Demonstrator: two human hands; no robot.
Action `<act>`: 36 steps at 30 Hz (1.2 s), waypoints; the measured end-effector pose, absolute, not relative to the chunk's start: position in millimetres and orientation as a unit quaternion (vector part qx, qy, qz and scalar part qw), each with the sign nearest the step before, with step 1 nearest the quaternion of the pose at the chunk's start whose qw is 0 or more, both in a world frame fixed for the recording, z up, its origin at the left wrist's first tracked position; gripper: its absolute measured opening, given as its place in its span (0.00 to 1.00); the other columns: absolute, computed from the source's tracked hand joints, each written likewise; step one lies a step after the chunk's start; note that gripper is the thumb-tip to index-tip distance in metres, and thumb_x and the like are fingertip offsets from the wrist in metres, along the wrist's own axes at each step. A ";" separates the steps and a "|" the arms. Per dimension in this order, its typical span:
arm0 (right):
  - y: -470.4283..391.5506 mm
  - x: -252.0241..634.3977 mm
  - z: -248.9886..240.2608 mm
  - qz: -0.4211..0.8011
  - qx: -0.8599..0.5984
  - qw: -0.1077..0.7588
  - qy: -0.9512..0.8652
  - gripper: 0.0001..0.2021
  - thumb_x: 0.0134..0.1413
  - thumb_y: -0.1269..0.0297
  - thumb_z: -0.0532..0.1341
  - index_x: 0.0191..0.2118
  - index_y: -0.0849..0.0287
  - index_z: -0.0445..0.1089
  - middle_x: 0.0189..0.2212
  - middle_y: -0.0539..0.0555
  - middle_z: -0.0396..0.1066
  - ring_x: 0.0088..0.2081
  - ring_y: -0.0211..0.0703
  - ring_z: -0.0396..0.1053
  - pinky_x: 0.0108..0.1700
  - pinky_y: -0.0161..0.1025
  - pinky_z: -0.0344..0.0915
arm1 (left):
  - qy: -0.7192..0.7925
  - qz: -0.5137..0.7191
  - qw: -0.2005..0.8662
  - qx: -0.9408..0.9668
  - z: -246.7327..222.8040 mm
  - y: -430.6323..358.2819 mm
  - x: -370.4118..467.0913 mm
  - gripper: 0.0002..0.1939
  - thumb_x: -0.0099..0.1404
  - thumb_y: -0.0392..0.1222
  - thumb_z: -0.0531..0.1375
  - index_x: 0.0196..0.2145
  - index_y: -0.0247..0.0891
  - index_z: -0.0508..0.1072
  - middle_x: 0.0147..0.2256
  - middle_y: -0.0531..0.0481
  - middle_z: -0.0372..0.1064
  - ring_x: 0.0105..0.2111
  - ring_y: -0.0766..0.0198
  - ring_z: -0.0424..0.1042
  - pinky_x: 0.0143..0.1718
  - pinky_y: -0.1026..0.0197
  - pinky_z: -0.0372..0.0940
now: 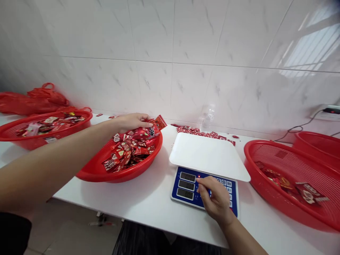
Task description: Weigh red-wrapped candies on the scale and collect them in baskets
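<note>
Observed glossy white wall tiles with grey veining, bright window-like reflection at upper right, white table set along wall, and greyish floor below.

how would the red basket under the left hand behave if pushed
The red basket would probably slide rather than tip, being wide and low on a smooth-looking table. The packets heaped loosely inside could shift, and those near the rim might spill if it were jolted.

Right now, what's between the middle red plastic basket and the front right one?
Head view: a blue digital scale with flat white tray, and the right hand.
</note>
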State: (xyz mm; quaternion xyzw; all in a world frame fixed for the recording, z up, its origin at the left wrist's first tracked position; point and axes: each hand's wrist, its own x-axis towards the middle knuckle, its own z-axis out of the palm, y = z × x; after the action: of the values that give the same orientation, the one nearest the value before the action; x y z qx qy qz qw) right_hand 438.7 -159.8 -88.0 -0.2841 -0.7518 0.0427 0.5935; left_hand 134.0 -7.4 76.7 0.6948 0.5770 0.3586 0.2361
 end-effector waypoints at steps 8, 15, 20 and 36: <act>-152.9 443.7 -88.8 0.050 -0.311 0.646 -0.696 0.13 0.56 0.76 0.56 0.45 0.56 0.69 0.23 0.49 0.69 0.24 0.38 0.66 0.27 0.38 0.64 | 0.480 0.175 0.442 0.737 60.6 9.9 254.6 0.18 0.51 0.47 0.65 0.40 0.39 0.73 0.31 0.47 0.76 0.23 0.62 0.72 0.26 0.60 0.65; -149.1 448.1 -86.7 0.076 -0.330 0.670 -0.661 0.11 0.58 0.74 0.55 0.44 0.56 0.69 0.21 0.48 0.67 0.23 0.37 0.65 0.27 0.37 0.63 | 0.450 0.149 0.457 0.753 60.5 11.5 283.6 0.13 0.52 0.46 0.65 0.35 0.40 0.71 0.31 0.50 0.74 0.24 0.66 0.69 0.24 0.64 0.60; -148.7 448.8 -86.2 0.072 -0.323 0.666 -0.668 0.11 0.57 0.74 0.56 0.44 0.55 0.69 0.23 0.49 0.69 0.24 0.37 0.65 0.28 0.37 0.63 | 0.470 0.145 0.436 0.753 61.9 13.2 287.6 0.09 0.52 0.43 0.64 0.32 0.40 0.71 0.26 0.53 0.70 0.21 0.68 0.65 0.23 0.64 0.57; -146.4 450.2 -88.9 0.086 -0.329 0.675 -0.655 0.13 0.57 0.75 0.56 0.45 0.55 0.70 0.23 0.48 0.68 0.24 0.37 0.65 0.28 0.37 0.63 | 0.438 0.302 0.408 0.742 60.9 19.9 294.8 0.03 0.57 0.37 0.62 0.28 0.38 0.71 0.22 0.51 0.66 0.19 0.66 0.67 0.21 0.61 0.63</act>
State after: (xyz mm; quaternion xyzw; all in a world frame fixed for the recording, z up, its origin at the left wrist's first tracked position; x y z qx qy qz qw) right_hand 450.2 -146.4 -88.9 -0.3285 -0.6555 0.0865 0.6745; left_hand 294.8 19.9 60.9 0.7421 0.4381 0.3019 0.4076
